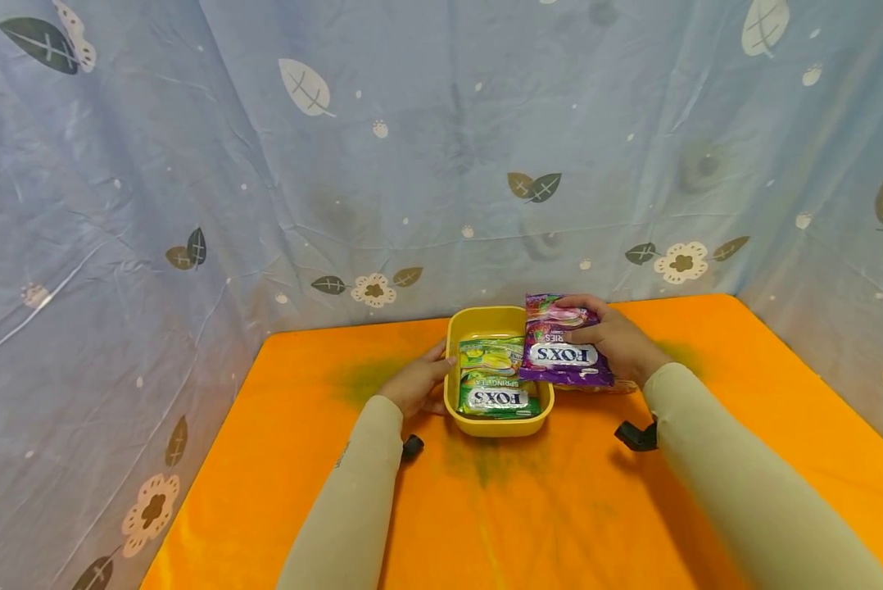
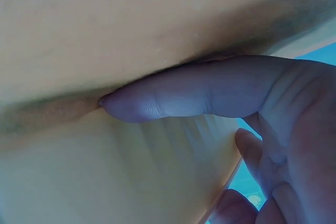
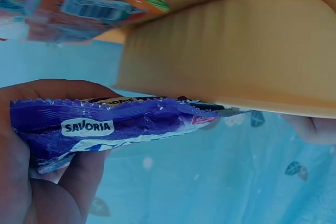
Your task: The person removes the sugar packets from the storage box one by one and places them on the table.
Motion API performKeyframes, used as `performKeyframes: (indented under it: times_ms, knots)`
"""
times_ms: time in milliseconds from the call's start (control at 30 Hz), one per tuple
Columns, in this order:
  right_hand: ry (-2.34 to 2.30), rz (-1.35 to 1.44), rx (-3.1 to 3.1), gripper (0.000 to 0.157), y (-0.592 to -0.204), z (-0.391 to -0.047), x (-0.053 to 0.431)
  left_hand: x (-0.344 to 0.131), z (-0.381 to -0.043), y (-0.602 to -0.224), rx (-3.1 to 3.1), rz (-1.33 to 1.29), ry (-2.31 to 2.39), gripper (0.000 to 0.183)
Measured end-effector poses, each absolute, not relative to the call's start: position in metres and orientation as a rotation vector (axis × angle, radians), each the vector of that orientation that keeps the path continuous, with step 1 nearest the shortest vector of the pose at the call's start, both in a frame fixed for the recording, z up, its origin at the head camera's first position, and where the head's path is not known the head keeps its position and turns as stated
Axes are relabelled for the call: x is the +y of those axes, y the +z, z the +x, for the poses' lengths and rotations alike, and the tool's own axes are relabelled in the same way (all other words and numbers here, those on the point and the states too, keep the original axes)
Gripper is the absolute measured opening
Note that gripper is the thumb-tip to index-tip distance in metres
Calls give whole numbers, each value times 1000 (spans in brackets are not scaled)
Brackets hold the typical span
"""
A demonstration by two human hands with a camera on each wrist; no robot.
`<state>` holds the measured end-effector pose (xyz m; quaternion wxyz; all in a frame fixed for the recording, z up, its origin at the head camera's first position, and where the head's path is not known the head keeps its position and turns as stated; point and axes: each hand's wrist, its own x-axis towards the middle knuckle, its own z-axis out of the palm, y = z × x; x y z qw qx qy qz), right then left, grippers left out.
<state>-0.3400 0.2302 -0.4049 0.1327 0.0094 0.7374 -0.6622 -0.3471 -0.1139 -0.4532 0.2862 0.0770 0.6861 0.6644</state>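
Note:
A yellow plastic tub point(image 1: 495, 428) stands on the table, with a green candy packet point(image 1: 496, 381) marked FOX'S and SPRING TEA lying inside. My left hand point(image 1: 419, 378) holds the tub by its left side, thumb point(image 2: 173, 90) at the rim and fingers along the outer wall. In my right hand point(image 1: 618, 338) is a purple FOX'S candy packet point(image 1: 559, 354), gripped by its right part and held over the tub's right rim. Seen from the right wrist, the purple packet point(image 3: 113, 129) is edge-on beside the tub wall point(image 3: 226, 51).
Partly hidden under the right hand, an orange packet point(image 1: 607, 388) lies right of the tub; its barcode end point(image 3: 89, 9) shows in the right wrist view. An orange cloth point(image 1: 486, 524) covers the table. Blue patterned curtains point(image 1: 427, 164) hang behind and at both sides.

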Motion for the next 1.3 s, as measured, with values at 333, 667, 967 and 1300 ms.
performKeyframes:
  times_ms: [333, 667, 967, 1300]
  knots:
    - [-1933, 47, 2170, 60, -407, -339, 250, -115, -347, -454, 1837, 189, 1780, 56]
    - [-1894, 21, 2239, 59, -408, -336, 264, -115, -347, -456, 1826, 202, 1794, 57]
    - [-1764, -30, 2359, 55, -413, -336, 287, -115, -349, -457, 1832, 189, 1785, 59]
    - [-1782, 22, 2282, 62, -423, -334, 314, -116, -350, -459, 1842, 166, 1783, 60]
